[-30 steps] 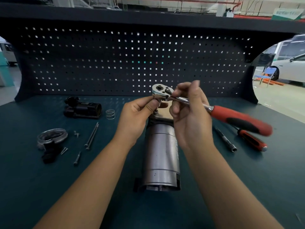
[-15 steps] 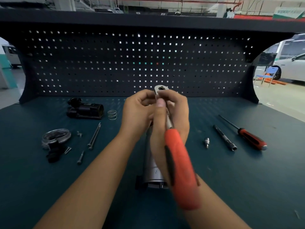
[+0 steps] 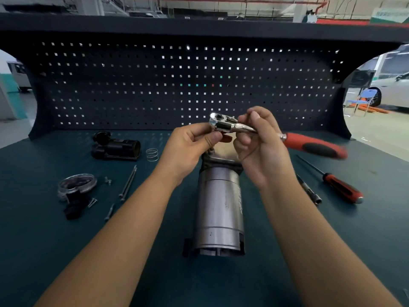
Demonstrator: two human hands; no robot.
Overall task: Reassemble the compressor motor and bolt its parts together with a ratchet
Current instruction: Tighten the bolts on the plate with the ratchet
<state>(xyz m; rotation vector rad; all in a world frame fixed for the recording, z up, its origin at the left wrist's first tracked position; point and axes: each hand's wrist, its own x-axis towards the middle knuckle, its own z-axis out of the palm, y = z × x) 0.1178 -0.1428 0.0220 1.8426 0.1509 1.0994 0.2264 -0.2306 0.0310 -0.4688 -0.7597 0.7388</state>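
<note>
At the table (image 3: pixel 66 251) centre, we judge bolting underway: left hand (image 3: pixel 190 147) pinches the ratchet (image 3: pixel 223 124) head above the compressor motor (image 3: pixel 219 209), right hand (image 3: pixel 261 151) curls round its shank; next, a square swing.

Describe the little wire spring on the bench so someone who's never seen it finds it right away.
Start at the silver motor cylinder lying mid-bench, then look left and back toward the pegboard, where a black plastic housing lies. The spring sits just right of that housing. It is the only coil of thin wire loops; the long bolts nearer the viewer are straight rods.
</note>
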